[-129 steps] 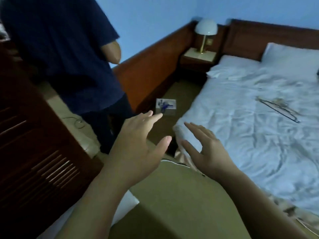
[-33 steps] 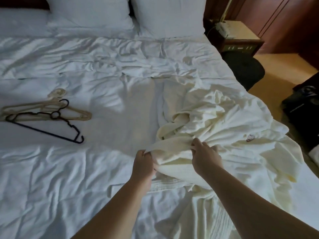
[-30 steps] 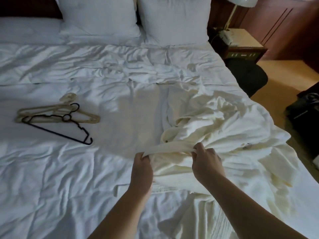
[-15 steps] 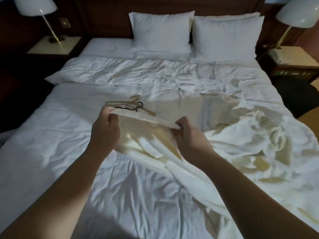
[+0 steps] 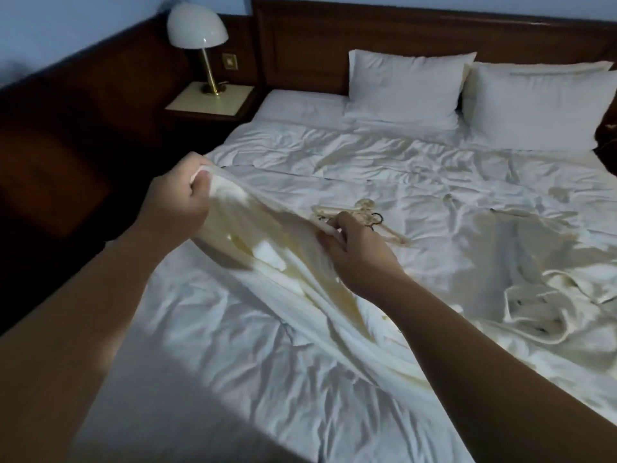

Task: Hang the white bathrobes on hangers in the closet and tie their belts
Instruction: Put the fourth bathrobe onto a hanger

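A white bathrobe (image 5: pixel 267 248) is stretched between my hands above the bed. My left hand (image 5: pixel 177 202) grips its upper edge at the left, raised off the sheets. My right hand (image 5: pixel 354 252) pinches the same edge lower down, at the middle. The rest of the robe trails down to the right across the bed, and a bunched part (image 5: pixel 547 315) lies at the right. A cream hanger (image 5: pixel 360 212) and a black hanger (image 5: pixel 377 218) lie together on the sheets just beyond my right hand, partly hidden by it.
The bed (image 5: pixel 334 168) has crumpled white sheets and two pillows (image 5: pixel 404 85) against a dark wooden headboard (image 5: pixel 417 35). A nightstand (image 5: pixel 210 101) with a white lamp (image 5: pixel 197 31) stands at the left, beside dark wood panelling.
I have lifted the robe's edge off the bed and drawn it to the left, my hands spreading wider apart. My view has swung left, and the hangers now lie just past my right hand.
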Demonstrator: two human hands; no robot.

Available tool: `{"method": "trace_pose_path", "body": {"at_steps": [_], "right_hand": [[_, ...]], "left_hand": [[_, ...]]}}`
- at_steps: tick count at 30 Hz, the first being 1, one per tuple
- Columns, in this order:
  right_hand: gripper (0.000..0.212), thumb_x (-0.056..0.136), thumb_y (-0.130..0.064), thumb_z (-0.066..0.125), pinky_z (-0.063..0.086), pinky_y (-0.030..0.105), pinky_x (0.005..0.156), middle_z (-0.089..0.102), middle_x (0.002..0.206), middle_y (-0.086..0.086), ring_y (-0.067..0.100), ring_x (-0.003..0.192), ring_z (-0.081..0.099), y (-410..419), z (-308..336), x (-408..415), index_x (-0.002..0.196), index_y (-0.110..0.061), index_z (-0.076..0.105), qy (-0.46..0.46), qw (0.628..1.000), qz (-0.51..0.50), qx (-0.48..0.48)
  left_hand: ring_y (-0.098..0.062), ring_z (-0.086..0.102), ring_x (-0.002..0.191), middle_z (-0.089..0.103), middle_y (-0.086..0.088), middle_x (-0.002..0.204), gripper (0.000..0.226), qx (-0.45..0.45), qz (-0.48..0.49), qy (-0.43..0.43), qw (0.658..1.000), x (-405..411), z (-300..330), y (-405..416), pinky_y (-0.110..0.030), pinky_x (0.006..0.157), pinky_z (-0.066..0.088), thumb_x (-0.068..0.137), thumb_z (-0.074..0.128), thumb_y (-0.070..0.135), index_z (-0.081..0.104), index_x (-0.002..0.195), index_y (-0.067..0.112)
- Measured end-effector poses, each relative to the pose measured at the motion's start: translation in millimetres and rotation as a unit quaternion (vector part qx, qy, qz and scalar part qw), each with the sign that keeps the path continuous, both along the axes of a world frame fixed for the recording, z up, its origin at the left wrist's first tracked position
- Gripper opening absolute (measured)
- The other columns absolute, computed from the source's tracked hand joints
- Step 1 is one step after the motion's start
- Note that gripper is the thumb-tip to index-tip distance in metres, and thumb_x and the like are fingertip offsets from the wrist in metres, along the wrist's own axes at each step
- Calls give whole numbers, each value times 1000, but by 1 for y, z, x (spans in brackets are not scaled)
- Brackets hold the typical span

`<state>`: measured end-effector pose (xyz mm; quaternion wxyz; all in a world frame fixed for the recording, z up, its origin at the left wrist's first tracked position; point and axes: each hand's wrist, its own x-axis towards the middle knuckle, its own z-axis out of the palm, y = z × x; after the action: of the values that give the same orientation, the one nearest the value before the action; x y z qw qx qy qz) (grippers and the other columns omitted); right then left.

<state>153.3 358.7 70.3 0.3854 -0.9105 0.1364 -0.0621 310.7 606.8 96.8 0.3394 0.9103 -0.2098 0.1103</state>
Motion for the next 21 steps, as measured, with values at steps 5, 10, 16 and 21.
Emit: {"method": "trace_pose_path", "body": {"at_steps": [5,10,16,21], "right_hand": [[22,99,-42,55,36,33,57,61,71,-2,18,70,57,91,8,66,87,-23,55,-8,999,-10,37],[17,99,-34,55,34,33,62,60,75,-1,25,77,56,104,-14,88,93,-19,58,18,997,-75,25],[17,99,-32,55,38,34,70,64,85,6,34,85,59,42,-64,67,96,-16,62,61,971,-231,5],[16,98,-31,55,40,34,73,63,85,6,34,88,60,-19,-85,35,99,-18,64,70,949,-307,3]], "left_hand": [[-11,57,96,66,1,106,20,-3,5,-18,1000,68,27,88,-28,86,40,108,46,25,61,120,24],[-17,59,100,64,2,106,23,-37,-6,72,997,89,-16,93,-29,86,39,107,44,26,63,117,22],[-1,58,72,62,11,81,9,-68,-42,178,981,37,-98,48,-16,62,40,106,54,38,60,101,32],[-15,62,84,62,2,95,13,95,-83,219,967,14,-151,16,-30,75,49,92,75,35,70,98,25]]}}
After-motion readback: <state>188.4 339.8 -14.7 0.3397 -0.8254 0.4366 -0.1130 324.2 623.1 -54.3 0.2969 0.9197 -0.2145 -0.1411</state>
